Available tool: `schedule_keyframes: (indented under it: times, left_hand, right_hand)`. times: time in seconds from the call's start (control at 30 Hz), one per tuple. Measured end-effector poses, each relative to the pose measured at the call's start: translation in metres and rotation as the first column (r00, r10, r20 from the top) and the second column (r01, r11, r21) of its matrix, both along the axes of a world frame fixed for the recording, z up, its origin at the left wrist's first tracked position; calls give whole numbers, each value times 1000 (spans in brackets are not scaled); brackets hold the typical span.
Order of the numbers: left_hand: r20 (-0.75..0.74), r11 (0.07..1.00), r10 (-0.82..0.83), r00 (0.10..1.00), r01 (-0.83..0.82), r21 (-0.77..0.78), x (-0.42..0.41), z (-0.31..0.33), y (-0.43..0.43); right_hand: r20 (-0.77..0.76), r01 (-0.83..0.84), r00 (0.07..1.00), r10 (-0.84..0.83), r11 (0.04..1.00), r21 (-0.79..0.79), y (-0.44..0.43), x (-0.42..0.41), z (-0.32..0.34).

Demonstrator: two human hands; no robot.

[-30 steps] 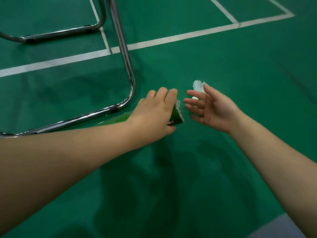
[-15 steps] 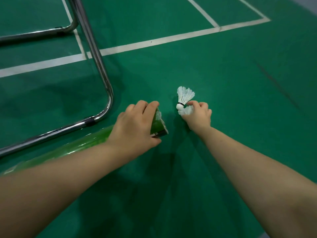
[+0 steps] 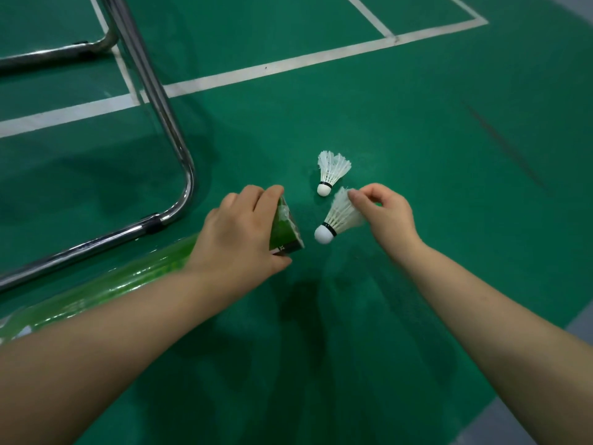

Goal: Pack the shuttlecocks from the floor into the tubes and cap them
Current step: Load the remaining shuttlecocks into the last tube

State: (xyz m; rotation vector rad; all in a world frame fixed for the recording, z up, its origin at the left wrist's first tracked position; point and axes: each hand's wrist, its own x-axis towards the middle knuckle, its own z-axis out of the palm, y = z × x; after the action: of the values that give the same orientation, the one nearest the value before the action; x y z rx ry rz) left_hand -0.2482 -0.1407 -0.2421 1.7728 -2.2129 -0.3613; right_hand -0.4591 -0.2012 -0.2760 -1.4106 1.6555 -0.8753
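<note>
Left grip [image 3: 237,232] curled round glossy green tube [image 3: 128,277] near its end; right grip [image 3: 385,213], just beside, pinches white feather shuttlecock [image 3: 340,216] by skirt, cork toward tube; second shuttlecock [image 3: 332,171] on floor [image 3: 417,123] just beyond.

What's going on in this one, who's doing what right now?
A person is packing shuttlecocks on a green court floor. The left hand grips a green tube near its end. The right hand pinches one shuttlecock by its feathers, with the cork aimed toward that end but not yet inside. A second shuttlecock lies on the floor just beyond. A chrome frame stands to the left.
</note>
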Motion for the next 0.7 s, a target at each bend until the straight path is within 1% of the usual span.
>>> schedule_keyframes:
  times: [0.07, 0.13, 0.2, 0.27, 0.3, 0.37, 0.4, 0.47, 0.53, 0.6, 0.7]
  left_hand:
    - [7, 1000, 15, 1000, -15, 4, 1, 1, 1]
    - [16, 1000, 15, 1000, -15, 1, 1, 3, 2]
    - [24, 1000, 11, 1000, -11, -6, 0, 7, 4]
    - [38, 1000, 18, 999, -19, 24, -3, 13, 5]
    - [44, 999, 19, 999, -21, 36, -4, 14, 6]
    - [41, 999, 12, 999, -13, 33, -6, 16, 6]
    - [34, 1000, 10, 999, -11, 28, -7, 17, 7]
    - [29, 999, 10, 1000, -11, 33, -7, 18, 7]
    - [32, 999, 12, 999, -13, 40, -6, 19, 7]
    - [23, 999, 20, 1000, -20, 33, -5, 20, 7]
    - [25, 999, 31, 999, -31, 28, -6, 20, 8]
  right_hand:
    - [138, 22, 990, -10, 996, -84, 12, 11, 16]
    - [222, 45, 975, -8, 986, -161, 23, 22, 27]
    - [265, 51, 964, 7, 976, -212, 33, 33, 34]
    - [271, 16, 961, 54, 969, -247, 41, 45, 37]
    - [253, -23, 964, 86, 970, -243, 43, 51, 39]
    - [199, -115, 969, 147, 980, -165, 47, 59, 40]
    - [204, -148, 965, 166, 984, -99, 49, 61, 43]
    - [291, -173, 943, 164, 985, 4, 51, 62, 50]
    - [351, -151, 927, 130, 988, 33, 48, 57, 54]
    - [373, -157, 918, 131, 987, 40, 45, 52, 56]
    - [341, -316, 900, 271, 945, 81, 45, 51, 59]
